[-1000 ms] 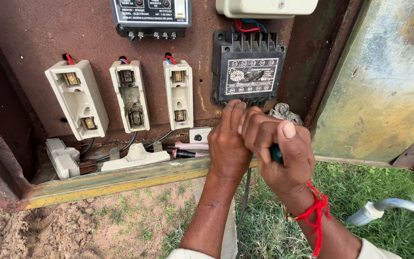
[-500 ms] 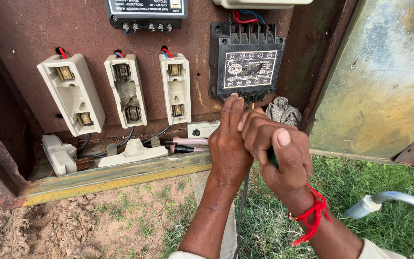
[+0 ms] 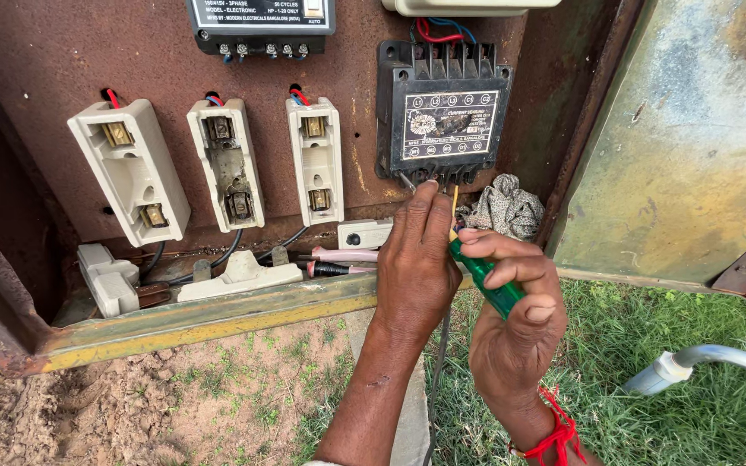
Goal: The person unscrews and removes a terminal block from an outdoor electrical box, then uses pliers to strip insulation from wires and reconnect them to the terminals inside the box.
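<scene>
My left hand (image 3: 416, 267) reaches up to the underside of the black contactor block (image 3: 442, 112), its fingertips together at the bottom terminals beside a thin grey wire (image 3: 405, 182). Whether the fingers pinch that wire is hidden. My right hand (image 3: 511, 336), with a red thread at the wrist, grips a green-handled screwdriver (image 3: 485, 280). Its thin shaft points up towards the same terminals, right next to my left fingers. A dark cable (image 3: 436, 380) hangs down between my forearms.
Three white fuse holders (image 3: 226, 164) sit on the rusty panel to the left, a black meter (image 3: 261, 22) above them. Loose white fuse parts (image 3: 239, 274) and a crumpled cloth (image 3: 502, 207) lie on the box's lower ledge. The metal door (image 3: 692, 147) stands open on the right; a hose (image 3: 710, 362) lies on grass.
My hands were bunched together below the contactor. Now they are apart: the right hand has dropped lower so the green screwdriver shows, and the left fingers have stretched up to the terminals.
</scene>
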